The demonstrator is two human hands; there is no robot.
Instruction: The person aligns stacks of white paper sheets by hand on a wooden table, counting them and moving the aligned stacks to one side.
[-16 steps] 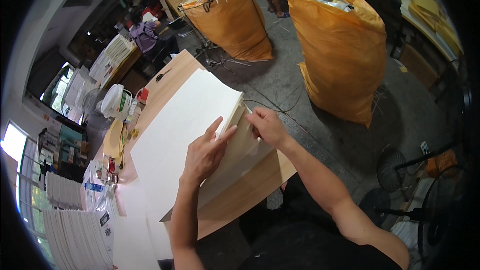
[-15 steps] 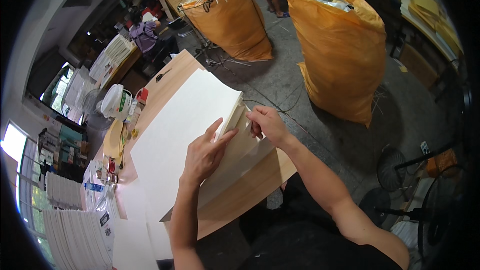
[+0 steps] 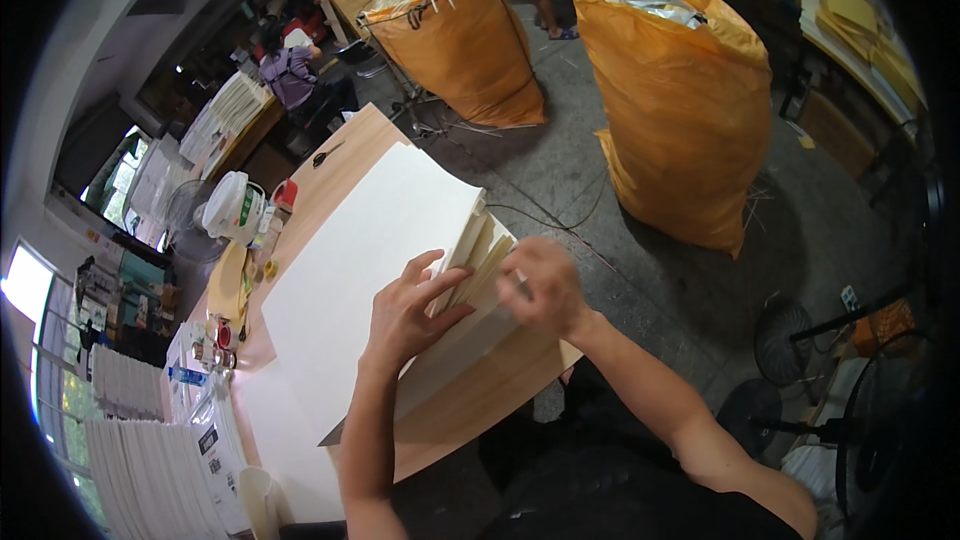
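A stack of large white paper sheets (image 3: pixel 350 240) lies across the wooden table. Its right end is stepped, with several cream-coloured edges (image 3: pixel 480 258) showing in layers. My left hand (image 3: pixel 408 308) rests at that end, fingers apart, the thumb and fingertips touching the layered edges. Just right of those edges, my right hand (image 3: pixel 543 285) is curled and smeared by motion. Whether it holds anything cannot be made out. A pale, translucent-looking strip (image 3: pixel 470 340) lies along the near side of the stack, below both hands.
Bare wood of the table (image 3: pixel 500 380) shows at its near edge. Scissors (image 3: pixel 325 154), a white bucket (image 3: pixel 232 206) and tape rolls sit along the far left side. Stacked sheets (image 3: pixel 150 475) stand lower left. Two orange sacks (image 3: pixel 675 110) stand on the floor beyond; fans are at right.
My right hand has moved slightly toward me, away from the sheet corner. My left fingers have shifted on the edges, which now look more fanned out. At lower left, a sheet now curls up.
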